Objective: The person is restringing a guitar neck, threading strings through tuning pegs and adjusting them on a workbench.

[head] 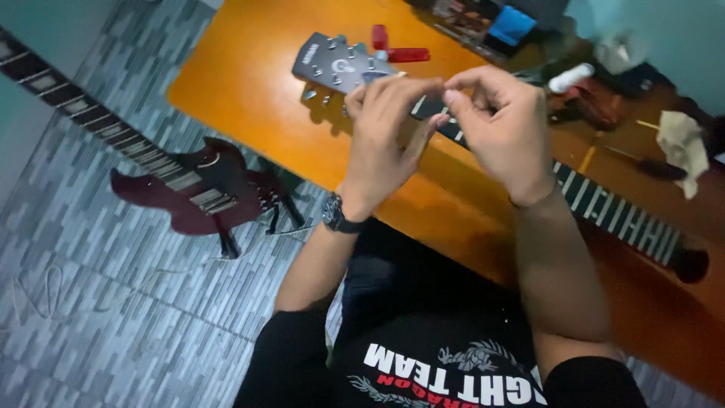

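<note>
Both my hands are raised above a grey guitar headstock (pixel 340 64) that lies on an orange table (pixel 249 83). My left hand (pixel 385 136), with a black watch on its wrist, reaches its fingertips towards my right hand (pixel 498 128). The right hand's thumb and fingers are pinched together, and the two hands' tips nearly meet. Whatever is between the fingertips is too small to make out. The guitar's dark fretboard (pixel 619 215) runs from under my hands to the lower right.
A red-handled tool (pixel 400 49) lies by the headstock. A white bottle (pixel 570 77), screwdriver (pixel 649 166), white cloth (pixel 683 140) and blue box (pixel 510 26) crowd the table's far right. A dark red guitar (pixel 204 189) stands on the tiled floor (pixel 113 302) to the left.
</note>
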